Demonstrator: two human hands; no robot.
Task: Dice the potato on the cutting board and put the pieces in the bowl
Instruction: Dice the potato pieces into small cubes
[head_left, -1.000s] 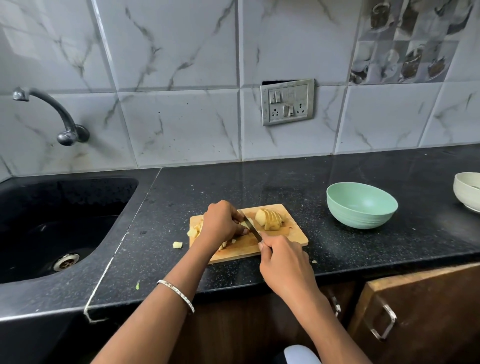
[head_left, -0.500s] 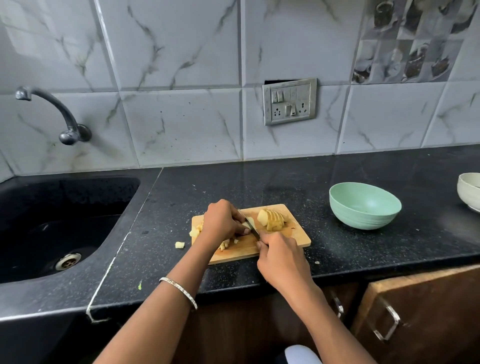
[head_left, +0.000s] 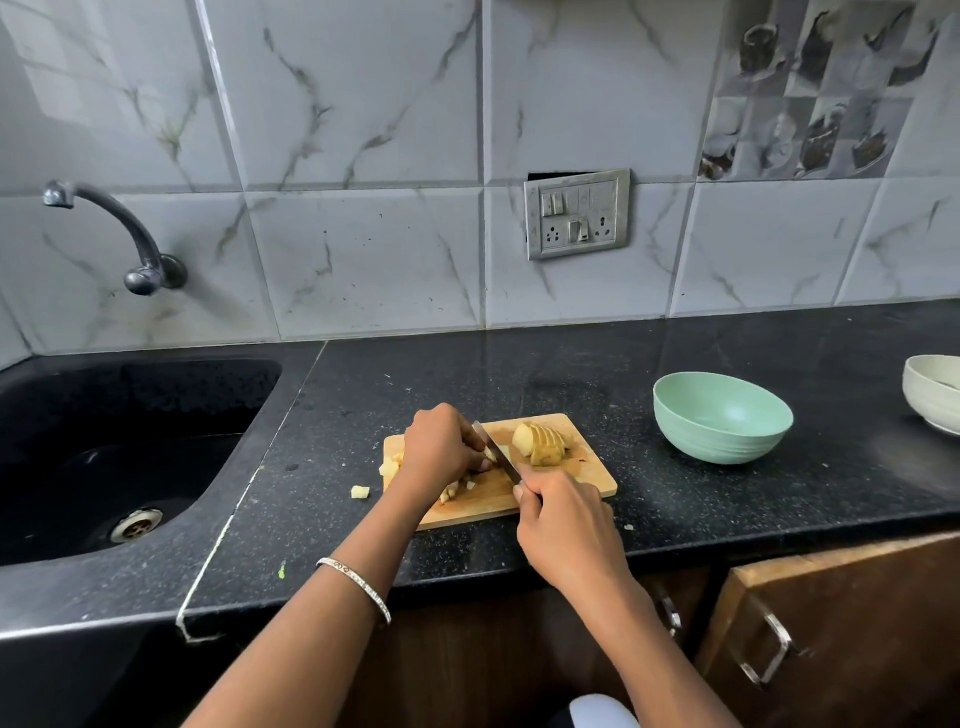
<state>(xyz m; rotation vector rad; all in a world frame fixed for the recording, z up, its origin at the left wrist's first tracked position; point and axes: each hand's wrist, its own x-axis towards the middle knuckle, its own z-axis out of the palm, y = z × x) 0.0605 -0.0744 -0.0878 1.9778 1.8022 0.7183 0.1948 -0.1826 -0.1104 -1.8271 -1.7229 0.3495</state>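
Note:
A small wooden cutting board lies on the black counter. A sliced half potato sits fanned out at its far right. My left hand is curled over potato strips at the board's left and holds them down; most of them are hidden under it. My right hand grips the handle of a knife, whose blade runs up and left beside my left fingers. Diced pieces lie under my left wrist. The green bowl stands to the right of the board with nothing visible inside.
One potato cube lies on the counter left of the board. A black sink with a tap fills the left side. A white bowl sits at the far right edge. Cabinet doors hang below the counter.
The knife blade has shifted slightly along the potato under my left hand, and my right hand has edged back towards me. The sliced half potato and the bowls stay where they were.

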